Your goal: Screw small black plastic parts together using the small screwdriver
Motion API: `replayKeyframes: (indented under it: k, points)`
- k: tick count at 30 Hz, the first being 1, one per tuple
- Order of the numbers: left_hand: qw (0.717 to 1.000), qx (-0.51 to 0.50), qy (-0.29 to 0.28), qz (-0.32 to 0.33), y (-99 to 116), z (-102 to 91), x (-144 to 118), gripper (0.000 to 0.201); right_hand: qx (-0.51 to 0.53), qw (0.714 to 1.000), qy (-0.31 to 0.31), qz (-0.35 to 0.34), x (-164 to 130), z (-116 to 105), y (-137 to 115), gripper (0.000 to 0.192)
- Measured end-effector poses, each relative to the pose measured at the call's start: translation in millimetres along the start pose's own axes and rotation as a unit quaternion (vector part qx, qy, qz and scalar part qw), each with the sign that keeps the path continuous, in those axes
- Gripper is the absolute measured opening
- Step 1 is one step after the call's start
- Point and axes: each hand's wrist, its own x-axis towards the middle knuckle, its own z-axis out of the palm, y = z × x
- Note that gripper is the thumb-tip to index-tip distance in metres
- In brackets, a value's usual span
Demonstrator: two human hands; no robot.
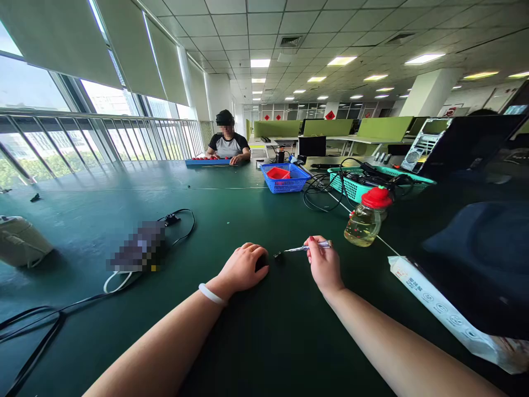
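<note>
Table top [256, 342] matt green; screwdriver [308, 247] clear plastic handle, metal shaft; oil bottle [363, 223] glossy plastic.

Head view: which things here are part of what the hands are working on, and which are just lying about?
In hand:
- right hand holding a thin screwdriver
- small dark part at its tip
- left hand resting on a dark object beside it

Lying about:
- oil bottle with red cap
- blue basket
- teal basket of cables
- white packet
- loose cable
</note>
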Motion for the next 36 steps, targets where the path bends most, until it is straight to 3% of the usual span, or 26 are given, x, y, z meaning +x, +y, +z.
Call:
replayKeyframes:
  k: [6, 14, 24, 36]
  points:
    - [1.000, 0.007, -0.021, -0.011, -2.4, 2.9, 0.2, 0.050, -0.032, 0.999, -0.018, -0.004, -1.0, 1.7, -2.6, 0.049]
    - [0.999, -0.006, -0.032, 0.000, -1.6, 1.8, -0.6, 0.054, -0.026, 0.992, -0.107, -0.060, -10.5, 1.1, -9.4, 0.042]
    - [0.998, -0.025, -0.053, 0.027, -4.1, 4.3, 0.8, 0.040, 0.057, 0.997, -0.039, 0.015, -4.5, 1.8, -3.8, 0.048]
    - [0.998, -0.012, -0.064, 0.023, 6.8, -0.7, -3.7, 0.045, 0.035, 0.998, -0.060, 0.000, -7.5, 2.1, -4.4, 0.047]
